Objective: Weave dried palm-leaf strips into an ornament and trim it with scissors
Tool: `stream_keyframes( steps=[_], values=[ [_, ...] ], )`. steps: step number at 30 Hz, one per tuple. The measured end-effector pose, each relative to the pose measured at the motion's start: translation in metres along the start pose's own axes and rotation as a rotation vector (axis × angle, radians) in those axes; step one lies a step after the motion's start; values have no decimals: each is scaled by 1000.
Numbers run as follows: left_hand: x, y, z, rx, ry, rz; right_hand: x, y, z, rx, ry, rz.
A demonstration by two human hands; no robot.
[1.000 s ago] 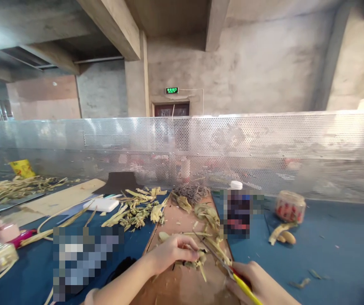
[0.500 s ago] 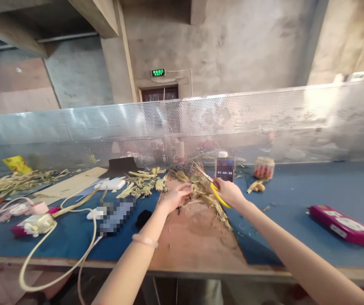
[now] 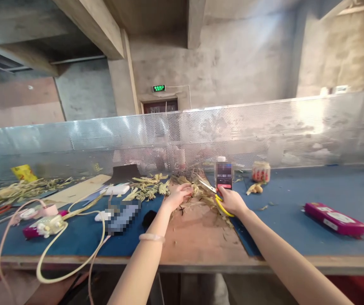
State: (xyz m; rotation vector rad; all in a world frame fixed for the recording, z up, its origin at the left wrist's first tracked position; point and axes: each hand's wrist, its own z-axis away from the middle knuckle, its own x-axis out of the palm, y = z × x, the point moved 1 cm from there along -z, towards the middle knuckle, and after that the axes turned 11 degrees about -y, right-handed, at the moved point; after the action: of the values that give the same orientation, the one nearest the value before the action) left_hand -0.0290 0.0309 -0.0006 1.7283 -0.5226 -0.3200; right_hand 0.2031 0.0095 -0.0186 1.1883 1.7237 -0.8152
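My right hand [image 3: 233, 201] is closed on yellow-handled scissors [image 3: 224, 207], whose metal blades point up and left over the pile of dried plant material [image 3: 205, 198]. At the pile's left side is my left hand [image 3: 180, 195], its fingers closed together against the pale dried leaves; whatever they hold is too small to make out. The pile lies on a brown board strip [image 3: 197, 241] in the middle of the table. A phone [image 3: 224, 176] stands upright just behind my right hand.
Dried stalks [image 3: 147, 188] and a white box [image 3: 117, 189] lie left. Cables [image 3: 44, 275], a blurred blue item [image 3: 123, 218] and a black fuzzy item [image 3: 149, 219] are nearer. A jar [image 3: 261, 171] and a magenta case [image 3: 335, 218] sit right; a perforated metal screen [image 3: 248, 131] stands behind.
The view has tilted upward and shifted slightly. Both hands stay at the pile, with the scissors still in my right hand and their blades now a little lower.
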Motion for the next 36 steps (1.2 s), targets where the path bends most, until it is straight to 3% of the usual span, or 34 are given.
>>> stream_keyframes(
  steps=[6,14,36],
  values=[
    [3,-2,-3,-24,-35,-58,-2,-2,2,-85,2,21],
    [1,-7,-7,-20,-115,13,7,7,-2,-73,-23,83],
    [7,-7,-6,-74,-91,-102,-4,0,3,-109,-115,106]
  ],
)
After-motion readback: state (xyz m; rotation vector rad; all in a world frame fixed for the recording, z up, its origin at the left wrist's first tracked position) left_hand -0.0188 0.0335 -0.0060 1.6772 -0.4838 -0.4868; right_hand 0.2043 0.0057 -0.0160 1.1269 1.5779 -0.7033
